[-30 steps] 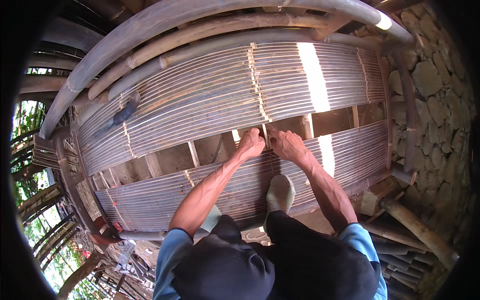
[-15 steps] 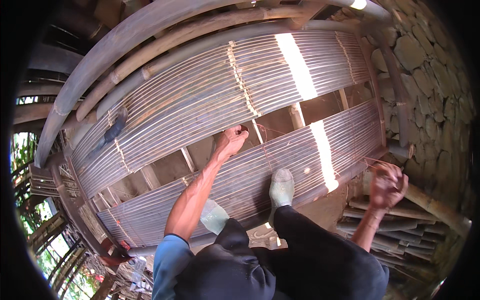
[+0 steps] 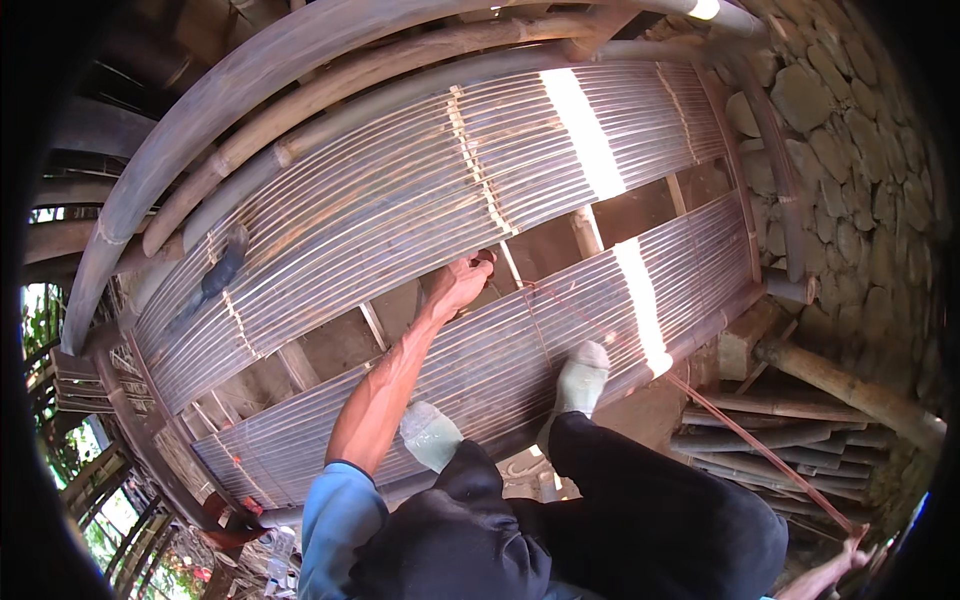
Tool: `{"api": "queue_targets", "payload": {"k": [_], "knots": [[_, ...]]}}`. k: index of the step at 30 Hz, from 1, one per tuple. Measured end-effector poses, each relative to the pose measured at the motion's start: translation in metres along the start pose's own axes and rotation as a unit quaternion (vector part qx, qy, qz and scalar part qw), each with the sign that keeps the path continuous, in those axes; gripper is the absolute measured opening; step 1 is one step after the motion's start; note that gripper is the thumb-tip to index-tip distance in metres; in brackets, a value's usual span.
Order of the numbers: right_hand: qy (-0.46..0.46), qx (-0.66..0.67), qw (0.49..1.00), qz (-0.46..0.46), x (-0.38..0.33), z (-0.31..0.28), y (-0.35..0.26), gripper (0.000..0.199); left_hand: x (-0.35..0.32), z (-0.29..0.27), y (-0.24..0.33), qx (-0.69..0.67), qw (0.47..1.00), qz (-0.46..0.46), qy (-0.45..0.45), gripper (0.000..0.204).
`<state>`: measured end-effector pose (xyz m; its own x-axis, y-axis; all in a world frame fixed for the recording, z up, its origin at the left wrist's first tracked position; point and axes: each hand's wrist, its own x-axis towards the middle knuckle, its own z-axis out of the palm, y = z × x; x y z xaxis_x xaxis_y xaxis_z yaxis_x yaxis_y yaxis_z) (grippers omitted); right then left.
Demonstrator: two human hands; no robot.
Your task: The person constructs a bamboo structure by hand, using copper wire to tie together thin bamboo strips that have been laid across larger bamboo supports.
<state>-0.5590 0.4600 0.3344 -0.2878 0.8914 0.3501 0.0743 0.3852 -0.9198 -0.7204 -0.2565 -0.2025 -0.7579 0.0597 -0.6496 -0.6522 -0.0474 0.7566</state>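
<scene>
A long slatted bamboo bench top lies before me, split into a far slat panel (image 3: 350, 240) and a near slat panel (image 3: 480, 350) with a gap between them. My left hand (image 3: 465, 282) is closed at the gap, by the far panel's edge; what its fingers hold is hidden. A thin reddish cord (image 3: 745, 435) runs taut from near a crosspiece (image 3: 511, 263) over the near panel to the lower right. There my right hand (image 3: 848, 562) is closed on the cord, its arm stretched out. My socked feet rest on the near panel.
Thick bamboo poles (image 3: 300, 100) curve along the far side. A curved dark-handled tool (image 3: 225, 265) lies on the far panel at left. Bamboo pieces (image 3: 780, 437) are stacked at lower right beside a stone wall (image 3: 840, 150). A bright sun strip crosses both panels.
My right hand has swung outward and down to the right, drawing the cord out straight. The left hand has stayed at the gap. My right foot has shifted slightly right.
</scene>
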Motion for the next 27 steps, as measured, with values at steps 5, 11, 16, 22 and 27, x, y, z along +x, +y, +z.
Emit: {"api": "queue_targets", "payload": {"k": [5,11,16,22,27], "knots": [[-0.091,-0.685,0.719,0.073,0.056,-0.034,0.045,0.057,0.003,-0.003,-0.022,0.074,0.996,0.035,0.025,0.029],[-0.424,-0.684,0.457,-0.379,-0.121,0.21,0.159,0.057,-0.035,-0.003,-0.005,0.198,0.971,0.093,0.097,0.031],[-0.664,-0.367,0.573,-0.31,-0.438,0.352,0.149,0.06,-0.037,0.013,0.001,0.171,0.978,0.061,0.101,0.025],[-0.768,-0.255,0.493,-0.32,-0.553,0.339,0.199,0.048,-0.081,0.038,0.032,0.151,0.964,0.115,0.187,0.015],[-0.939,-0.106,0.319,-0.072,-0.552,0.302,0.167,0.02,-0.104,0.048,0.03,0.254,0.934,0.148,0.201,0.025]]}}
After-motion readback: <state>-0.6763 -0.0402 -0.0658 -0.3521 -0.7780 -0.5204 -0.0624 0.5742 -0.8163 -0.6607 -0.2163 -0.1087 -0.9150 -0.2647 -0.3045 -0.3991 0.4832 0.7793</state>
